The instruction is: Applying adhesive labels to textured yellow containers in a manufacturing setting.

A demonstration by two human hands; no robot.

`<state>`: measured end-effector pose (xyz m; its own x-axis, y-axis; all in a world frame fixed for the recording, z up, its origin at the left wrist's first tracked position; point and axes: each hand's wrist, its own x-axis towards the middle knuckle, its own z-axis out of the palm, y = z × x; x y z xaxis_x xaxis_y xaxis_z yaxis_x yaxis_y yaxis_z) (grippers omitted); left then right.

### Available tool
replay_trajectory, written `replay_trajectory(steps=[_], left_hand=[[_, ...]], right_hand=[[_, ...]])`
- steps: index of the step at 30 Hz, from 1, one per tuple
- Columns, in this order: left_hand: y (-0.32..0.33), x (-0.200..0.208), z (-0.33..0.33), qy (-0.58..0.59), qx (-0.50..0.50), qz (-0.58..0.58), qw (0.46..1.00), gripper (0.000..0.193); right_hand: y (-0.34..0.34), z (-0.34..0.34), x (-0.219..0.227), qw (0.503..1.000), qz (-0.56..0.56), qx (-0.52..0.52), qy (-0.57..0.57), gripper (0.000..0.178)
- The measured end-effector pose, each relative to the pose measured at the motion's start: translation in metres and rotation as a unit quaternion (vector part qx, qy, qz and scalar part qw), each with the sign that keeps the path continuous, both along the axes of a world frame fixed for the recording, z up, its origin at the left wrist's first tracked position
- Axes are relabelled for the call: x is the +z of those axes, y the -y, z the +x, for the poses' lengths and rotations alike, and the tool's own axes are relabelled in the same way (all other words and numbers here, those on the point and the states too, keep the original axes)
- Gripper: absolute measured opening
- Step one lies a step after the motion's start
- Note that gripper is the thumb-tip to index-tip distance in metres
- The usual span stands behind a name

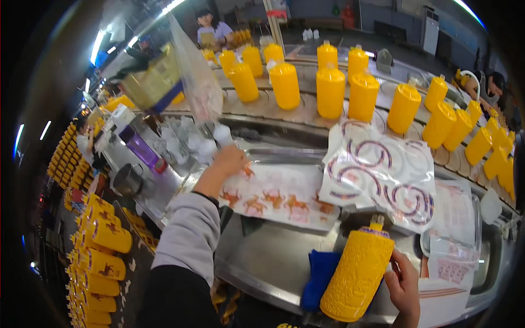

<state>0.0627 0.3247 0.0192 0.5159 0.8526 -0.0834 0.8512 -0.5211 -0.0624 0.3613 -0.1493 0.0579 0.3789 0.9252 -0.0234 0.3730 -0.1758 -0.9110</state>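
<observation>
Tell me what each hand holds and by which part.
Right hand: at the right side of the yellow bottle, grip uncertain. Left hand: at the orange-figured sheet, any hold hidden.

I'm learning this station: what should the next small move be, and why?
Perhaps lift the nearest orange decal with the left hand, which is beside it over the pale sheet; the right hand is at the tilted yellow bottle, whose visible side shows none.

Yellow bottle: embossed body, patterned purple band at shoulder, tilted, neck up and rightward. White decal sheet: orange animal figures, lying flat, beyond bottle and leftward.
</observation>
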Motion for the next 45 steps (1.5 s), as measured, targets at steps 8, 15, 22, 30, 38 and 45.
replay_trajectory(steps=[8, 15, 22, 30, 38, 45], left_hand=[[0.012, 0.003, 0.001, 0.018, 0.03, -0.05, 0.998, 0.028], [0.009, -0.004, 0.003, 0.014, -0.055, 0.081, 0.995, 0.017], [0.015, 0.006, 0.014, 0.063, -0.176, 0.214, 0.959, 0.016], [0.019, -0.012, 0.026, 0.08, -0.082, 0.122, 0.986, 0.017], [0.028, -0.004, 0.029, 0.042, -0.094, 0.179, 0.978, 0.018], [0.071, 0.037, 0.056, 0.206, -0.143, 0.185, 0.95, 0.016]], right_hand=[[0.017, 0.001, 0.008, 0.986, 0.046, 0.058, 0.151, 0.047], [0.022, 0.001, -0.001, 0.978, 0.027, 0.07, 0.192, 0.046], [0.028, -0.002, -0.001, 0.968, -0.01, 0.069, 0.242, 0.046], [0.028, -0.004, -0.006, 0.965, -0.038, 0.062, 0.251, 0.046], [0.029, -0.008, -0.009, 0.956, -0.031, 0.058, 0.285, 0.043], [0.03, -0.008, -0.014, 0.949, 0.003, 0.053, 0.312, 0.041]])
